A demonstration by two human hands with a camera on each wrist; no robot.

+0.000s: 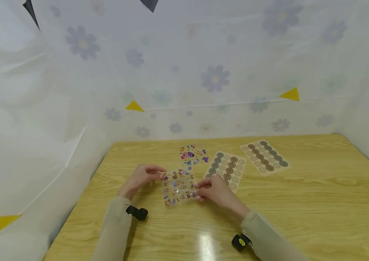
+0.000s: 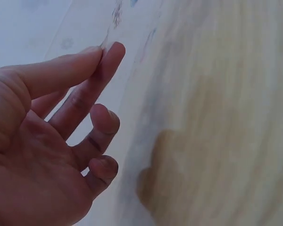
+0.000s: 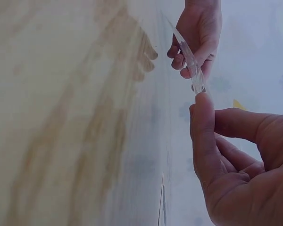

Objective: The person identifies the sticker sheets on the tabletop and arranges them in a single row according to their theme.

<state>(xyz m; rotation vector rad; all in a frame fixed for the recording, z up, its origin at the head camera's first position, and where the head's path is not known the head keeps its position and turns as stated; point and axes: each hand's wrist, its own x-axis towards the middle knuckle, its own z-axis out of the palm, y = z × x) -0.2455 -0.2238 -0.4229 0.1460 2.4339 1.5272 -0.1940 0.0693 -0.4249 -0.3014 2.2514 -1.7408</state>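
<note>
Clear plastic sticker sheet, roughly rectangular, rows of small multicoloured figures [image 1: 178, 186]: held up over the light yellow wood-grain table [image 1: 302, 210], left of the nearer beige sheet of brown, grey-green and pale circles [image 1: 226, 169]. Left hand [image 1: 142, 177] pinches its left edge toward the far corner; right hand [image 1: 216, 190] pinches the right edge. Looks bowed in the right wrist view. I'd ease the hands slightly apart, even tension, light pinch. Thin film, pushing inward would likely buckle it. Grip margins, not prints.
</note>
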